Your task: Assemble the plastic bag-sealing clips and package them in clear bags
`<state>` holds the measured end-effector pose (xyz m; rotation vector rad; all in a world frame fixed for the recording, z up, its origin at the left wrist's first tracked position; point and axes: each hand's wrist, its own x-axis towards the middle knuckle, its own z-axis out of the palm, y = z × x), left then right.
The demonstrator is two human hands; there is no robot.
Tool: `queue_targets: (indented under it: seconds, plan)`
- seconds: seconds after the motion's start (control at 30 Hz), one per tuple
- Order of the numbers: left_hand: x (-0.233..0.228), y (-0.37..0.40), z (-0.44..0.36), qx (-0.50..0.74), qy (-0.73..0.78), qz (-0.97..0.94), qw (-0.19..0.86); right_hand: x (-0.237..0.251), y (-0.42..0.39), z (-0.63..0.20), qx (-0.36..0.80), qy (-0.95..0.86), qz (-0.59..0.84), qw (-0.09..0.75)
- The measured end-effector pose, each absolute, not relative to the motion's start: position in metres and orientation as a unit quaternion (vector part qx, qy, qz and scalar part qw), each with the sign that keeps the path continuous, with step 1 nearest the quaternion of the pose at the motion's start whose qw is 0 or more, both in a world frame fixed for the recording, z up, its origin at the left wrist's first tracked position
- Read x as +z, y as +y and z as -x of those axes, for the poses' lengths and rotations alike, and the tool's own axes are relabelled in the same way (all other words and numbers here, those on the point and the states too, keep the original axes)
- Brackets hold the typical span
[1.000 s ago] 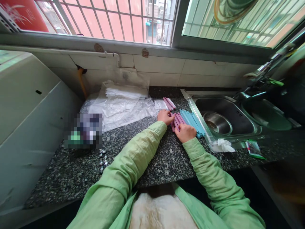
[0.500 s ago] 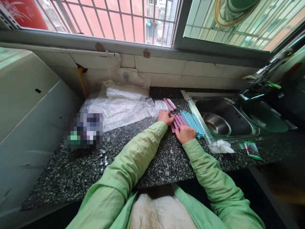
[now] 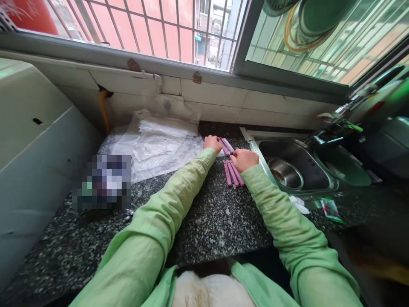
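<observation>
Presently I stand at a speckled dark stone counter (image 3: 220,221) below a barred window (image 3: 153,25), with a steel sink (image 3: 297,166) set into it on my right and a spread of clear plastic bags (image 3: 159,145) at the back left. Both my green sleeves reach forward over the counter. My left hand (image 3: 212,143) rests at the near end of a small pink bundle of sticks (image 3: 227,146) lying by the bags, fingers curled toward it; whether they actually grip it I cannot tell. My right hand (image 3: 244,158) lies knuckles-up on the far end of a second group of pink sticks (image 3: 233,174), fingers together and pressing down on them rather than clamped around them. These sticks lie flat, side by side, just left of the sink rim. Judged from this, the step in hand is gathering and squaring pink sticks into sets. The next move calls for a firm pinch across one aligned bunch, keeping ends even. Crumpled tissue (image 3: 298,204) lies near the sink's front edge.
</observation>
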<state>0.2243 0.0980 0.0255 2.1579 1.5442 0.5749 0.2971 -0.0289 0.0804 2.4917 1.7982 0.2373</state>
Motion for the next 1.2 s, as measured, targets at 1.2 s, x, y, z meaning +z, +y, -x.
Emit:
queue_targets:
  seconds: [1.2]
  plan:
    - [0.043,0.121,-0.229,0.178,0.576,-0.78,0.171,0.064,0.016,-0.298,0.04,0.585,-0.808,0.062]
